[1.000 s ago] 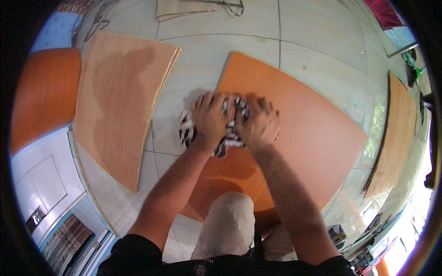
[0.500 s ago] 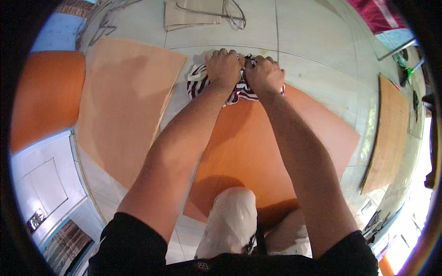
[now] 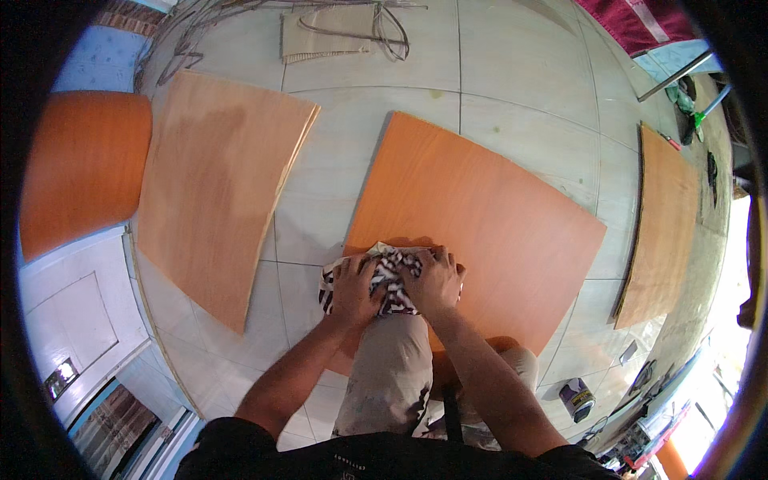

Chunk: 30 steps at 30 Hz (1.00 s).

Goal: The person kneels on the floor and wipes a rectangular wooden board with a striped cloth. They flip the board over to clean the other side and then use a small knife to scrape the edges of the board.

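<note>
A wood-veneered board with an orange-brown face lies flat on the tiled floor before me. A crumpled cloth with dark and white stripes sits on the board's near left part, close to my knee. My left hand presses on the cloth's left side, fingers curled into it. On the cloth's right side my right hand bears down, its fingers bent round the fabric. The two hands are side by side, and part of the cloth shows between them. My knee covers some of the board's near edge.
Paler boards lie left and right on the floor. An orange panel stands far left by a white door. Ahead lie a cardboard piece and a looped cable. A dark container stands near right.
Both hands have come back from the board's far edge toward my knees, bringing the striped cloth along. The board's far part, covered before, now shows.
</note>
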Each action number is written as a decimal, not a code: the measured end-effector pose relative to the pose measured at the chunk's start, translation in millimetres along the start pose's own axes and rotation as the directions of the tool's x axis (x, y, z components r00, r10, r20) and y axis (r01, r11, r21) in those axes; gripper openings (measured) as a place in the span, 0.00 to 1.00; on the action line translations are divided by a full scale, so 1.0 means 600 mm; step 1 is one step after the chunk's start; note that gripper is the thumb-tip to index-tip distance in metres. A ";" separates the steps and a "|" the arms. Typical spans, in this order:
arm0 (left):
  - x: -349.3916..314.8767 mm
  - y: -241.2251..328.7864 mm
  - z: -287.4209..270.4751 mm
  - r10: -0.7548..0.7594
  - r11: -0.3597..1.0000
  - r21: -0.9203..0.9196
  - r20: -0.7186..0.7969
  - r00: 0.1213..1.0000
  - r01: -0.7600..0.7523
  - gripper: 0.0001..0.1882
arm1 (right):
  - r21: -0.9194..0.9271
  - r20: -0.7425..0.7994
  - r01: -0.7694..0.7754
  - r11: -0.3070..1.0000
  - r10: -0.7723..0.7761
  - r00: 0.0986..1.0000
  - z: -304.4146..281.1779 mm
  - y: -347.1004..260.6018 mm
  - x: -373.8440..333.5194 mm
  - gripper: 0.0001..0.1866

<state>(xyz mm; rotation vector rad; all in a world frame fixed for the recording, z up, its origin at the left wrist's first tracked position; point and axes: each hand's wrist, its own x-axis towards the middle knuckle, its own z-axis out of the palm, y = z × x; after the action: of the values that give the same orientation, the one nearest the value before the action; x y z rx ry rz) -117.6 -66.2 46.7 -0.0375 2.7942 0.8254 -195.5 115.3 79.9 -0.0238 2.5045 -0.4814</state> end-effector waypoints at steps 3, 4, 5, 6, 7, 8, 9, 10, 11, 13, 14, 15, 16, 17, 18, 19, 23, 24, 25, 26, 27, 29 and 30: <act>0.051 0.038 0.025 -0.197 0.980 0.006 -0.161 0.967 0.200 0.30 | 0.025 -0.042 -0.044 0.999 0.045 0.998 -0.016 -0.026 0.061 0.20; 0.065 0.047 0.034 -0.280 0.958 0.017 -0.185 0.942 0.288 0.29 | 0.021 -0.046 -0.048 0.999 0.049 0.998 -0.014 -0.032 0.078 0.20; 0.082 0.046 0.039 -0.210 0.976 -0.008 -0.317 0.925 0.219 0.27 | -0.016 -0.141 -0.009 1.000 0.007 0.990 -0.011 -0.035 0.092 0.17; 0.096 0.046 0.041 -0.195 0.979 -0.003 -0.332 0.923 0.206 0.26 | 0.000 -0.140 -0.037 0.999 0.036 0.990 -0.008 -0.037 0.104 0.18; 0.104 0.044 0.041 -0.187 0.981 -0.004 -0.304 0.934 0.195 0.26 | 0.034 -0.151 -0.034 0.999 0.038 0.988 -0.005 -0.037 0.109 0.18; 0.117 0.040 0.037 -0.180 0.983 -0.009 -0.278 0.944 0.185 0.26 | 0.053 -0.194 -0.036 0.998 0.046 0.980 -0.007 -0.037 0.116 0.19; 0.131 0.040 0.035 -0.116 0.991 0.010 -0.395 0.911 0.130 0.25 | 0.106 -0.219 -0.032 0.994 0.055 0.974 -0.011 -0.040 0.123 0.19; 0.137 0.042 0.030 -0.119 0.990 0.030 -0.390 0.913 0.141 0.24 | 0.090 -0.243 -0.004 0.996 0.026 0.970 -0.020 -0.043 0.128 0.18; 0.163 0.042 0.024 -0.113 0.988 0.053 -0.410 0.905 0.147 0.24 | 0.064 -0.279 0.012 0.998 0.007 0.960 -0.032 -0.046 0.146 0.17; 0.237 0.043 0.014 -0.083 0.987 0.080 -0.473 0.877 0.136 0.24 | 0.009 -0.393 0.045 0.999 -0.038 0.919 -0.068 -0.060 0.199 0.17; 0.273 0.044 0.009 -0.087 0.988 0.073 -0.478 0.874 0.138 0.24 | -0.009 -0.405 0.018 1.000 -0.020 0.914 -0.087 -0.070 0.233 0.17; 0.310 0.043 0.004 -0.065 0.987 0.094 -0.497 0.865 0.128 0.24 | -0.033 -0.468 0.068 0.997 -0.075 0.880 -0.104 -0.074 0.264 0.18; 0.350 0.040 0.000 -0.058 0.985 0.110 -0.503 0.862 0.131 0.24 | -0.041 -0.450 0.047 0.998 -0.060 0.891 -0.119 -0.075 0.298 0.19; 0.384 0.034 -0.006 0.007 0.990 0.122 -0.533 0.846 0.068 0.24 | -0.046 -0.492 0.068 0.997 -0.082 0.867 -0.126 -0.076 0.327 0.19; 0.416 0.028 -0.011 0.073 0.990 0.141 -0.558 0.826 0.007 0.24 | -0.039 -0.493 0.045 0.998 -0.058 0.868 -0.133 -0.073 0.353 0.18; 0.449 0.021 -0.016 0.118 0.983 0.185 -0.575 0.810 -0.012 0.23 | -0.040 -0.556 0.067 0.997 -0.078 0.828 -0.139 -0.074 0.377 0.18; 0.539 0.015 -0.027 0.223 0.953 0.299 -0.599 0.769 -0.043 0.20 | -0.067 -0.733 0.077 0.995 -0.102 0.672 -0.162 -0.083 0.435 0.20; 0.549 0.019 -0.031 0.254 0.944 0.326 -0.643 0.723 -0.042 0.19 | -0.075 -0.714 0.068 0.995 -0.101 0.693 -0.168 -0.088 0.438 0.20; 0.549 0.028 -0.034 0.197 0.949 0.316 -0.630 0.751 0.016 0.18 | -0.088 -0.714 0.060 0.994 -0.105 0.692 -0.173 -0.092 0.438 0.21; 0.535 0.040 -0.037 0.141 0.947 0.315 -0.595 0.791 0.069 0.18 | -0.107 -0.727 0.068 0.992 -0.125 0.675 -0.178 -0.095 0.429 0.22; 0.516 0.053 -0.042 0.109 0.938 0.327 -0.588 0.801 0.112 0.17 | -0.121 -0.725 0.065 0.991 -0.133 0.675 -0.178 -0.097 0.413 0.23; 0.457 0.078 -0.058 0.016 0.971 0.207 -0.547 0.837 0.116 0.16 | -0.063 -0.707 0.109 0.992 -0.121 0.697 -0.170 -0.089 0.355 0.23; 0.397 0.095 -0.056 0.004 0.998 0.057 -0.601 0.799 0.038 0.17 | 0.020 -0.696 0.158 0.987 -0.099 0.711 -0.161 -0.073 0.310 0.22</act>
<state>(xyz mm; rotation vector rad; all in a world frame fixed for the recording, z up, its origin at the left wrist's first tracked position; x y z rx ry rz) -361.4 -27.2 51.4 -0.3813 3.4066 0.8265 -407.0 83.8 68.0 0.0175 3.2421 -0.7604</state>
